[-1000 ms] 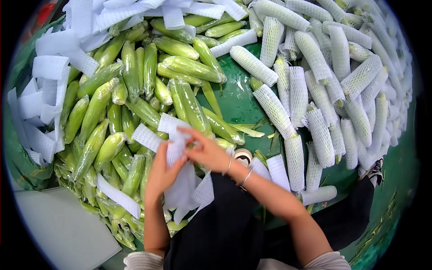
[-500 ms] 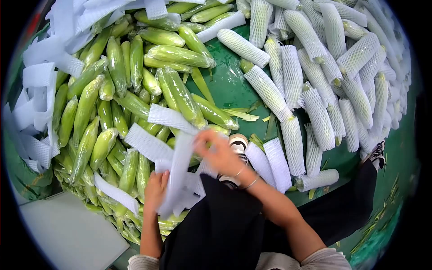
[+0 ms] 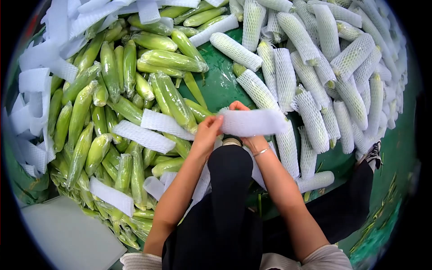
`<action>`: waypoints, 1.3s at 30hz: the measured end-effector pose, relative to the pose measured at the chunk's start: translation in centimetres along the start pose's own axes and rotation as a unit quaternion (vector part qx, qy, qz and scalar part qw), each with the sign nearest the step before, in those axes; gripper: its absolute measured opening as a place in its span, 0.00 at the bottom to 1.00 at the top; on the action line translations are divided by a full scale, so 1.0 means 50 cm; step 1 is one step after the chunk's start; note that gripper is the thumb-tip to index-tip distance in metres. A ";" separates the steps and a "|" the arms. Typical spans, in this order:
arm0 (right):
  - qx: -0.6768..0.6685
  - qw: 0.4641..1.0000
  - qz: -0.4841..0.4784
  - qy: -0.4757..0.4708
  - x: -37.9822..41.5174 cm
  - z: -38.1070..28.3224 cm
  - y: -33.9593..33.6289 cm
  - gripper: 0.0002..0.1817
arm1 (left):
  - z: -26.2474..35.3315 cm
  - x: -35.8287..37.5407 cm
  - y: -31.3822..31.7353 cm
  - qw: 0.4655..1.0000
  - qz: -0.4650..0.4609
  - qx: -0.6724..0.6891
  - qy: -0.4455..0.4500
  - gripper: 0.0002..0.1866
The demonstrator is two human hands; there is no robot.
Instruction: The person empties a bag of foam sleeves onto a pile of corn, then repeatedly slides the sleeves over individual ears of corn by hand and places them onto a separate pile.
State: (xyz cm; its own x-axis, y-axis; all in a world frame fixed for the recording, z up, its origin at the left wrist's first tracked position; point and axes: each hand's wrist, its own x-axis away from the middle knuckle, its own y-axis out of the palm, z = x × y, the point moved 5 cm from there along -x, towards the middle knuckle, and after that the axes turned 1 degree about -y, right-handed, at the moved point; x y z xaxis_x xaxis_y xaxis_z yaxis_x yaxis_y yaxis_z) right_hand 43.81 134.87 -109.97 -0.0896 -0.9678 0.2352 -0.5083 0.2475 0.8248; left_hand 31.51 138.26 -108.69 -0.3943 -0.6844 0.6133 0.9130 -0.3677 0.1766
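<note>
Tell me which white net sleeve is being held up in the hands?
The foam net sleeve stretched sideways between the left hand and right hand; the other empty sleeves lie loose on the corn pile.

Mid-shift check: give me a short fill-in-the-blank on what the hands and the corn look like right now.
1. Both hands hold one white foam net sleeve at its ____ end.
2. The right hand wears a thin ____ at the wrist.
3. The cobs already in netting lie on the person's ____ side.
4. The floor beneath the bare cobs is ____.

Missing words: left; bracelet; right; green
</note>
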 end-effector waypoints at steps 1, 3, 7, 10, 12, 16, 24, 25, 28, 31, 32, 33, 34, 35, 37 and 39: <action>-0.002 1.000 0.004 0.001 -0.016 0.017 -0.025 0.04 | -0.017 -0.010 -0.011 0.998 0.021 0.048 0.015 0.14; 0.045 0.996 0.061 -0.052 -0.046 0.057 -0.098 0.03 | -0.001 -0.006 0.012 0.995 0.039 0.077 0.049 0.10; 0.051 0.979 0.142 0.134 -0.066 0.064 -0.069 0.15 | -0.030 -0.041 -0.041 0.975 0.145 0.036 0.164 0.07; 0.488 0.850 0.119 0.160 -0.045 0.035 -0.075 0.19 | -0.004 -0.004 -0.045 0.854 0.317 -0.376 0.168 0.18; 0.498 0.850 0.080 0.151 -0.027 0.056 -0.098 0.19 | 0.000 0.013 -0.046 0.838 0.317 -0.427 0.123 0.21; 0.476 0.875 0.059 0.068 0.007 0.109 -0.124 0.15 | 0.001 0.011 -0.025 0.810 0.292 -0.498 0.100 0.28; 0.679 0.725 0.115 -0.022 0.126 -0.089 0.145 0.07 | 0.044 0.103 0.067 0.917 0.021 -0.331 0.222 0.11; 0.682 0.722 0.118 -0.019 0.121 -0.092 0.140 0.07 | -0.034 0.067 0.019 0.973 -0.038 0.053 0.223 0.13; 0.596 0.778 0.011 -0.200 0.075 -0.106 0.149 0.11 | 0.052 0.123 0.088 0.959 -0.021 0.257 -0.119 0.23; 0.507 0.841 0.100 -0.157 -0.013 -0.123 0.111 0.15 | 0.081 0.063 0.055 0.984 0.022 0.159 -0.076 0.23; 0.457 0.870 0.138 -0.122 -0.043 -0.127 0.096 0.15 | 0.086 0.030 0.033 0.990 0.059 0.109 -0.073 0.21; 0.404 0.894 0.174 -0.085 -0.071 -0.127 0.082 0.16 | 0.087 -0.011 0.027 0.989 0.061 0.110 -0.076 0.21; 0.350 0.913 0.200 -0.057 -0.097 -0.128 0.074 0.16 | 0.109 -0.053 0.014 0.993 0.085 0.079 0.035 0.18; 0.338 0.918 0.206 -0.029 -0.120 -0.132 0.060 0.13 | 0.125 -0.080 0.000 0.982 0.108 0.046 0.147 0.17; 0.300 0.922 0.239 0.050 -0.143 -0.122 0.027 0.13 | 0.093 -0.136 -0.035 0.977 0.151 -0.017 0.146 0.16; 0.332 0.912 0.232 0.057 -0.159 -0.069 -0.031 0.13 | 0.085 -0.166 -0.053 0.967 0.191 -0.083 0.145 0.16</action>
State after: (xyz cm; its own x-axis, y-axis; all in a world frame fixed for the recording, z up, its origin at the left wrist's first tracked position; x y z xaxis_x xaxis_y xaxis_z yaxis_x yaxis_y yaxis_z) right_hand 48.26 142.32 -111.36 -0.3572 -0.7449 0.5635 -0.8481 0.5114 0.1383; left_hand 32.79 147.59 -110.97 -0.0653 -0.9291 0.3640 0.9781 -0.1319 -0.1612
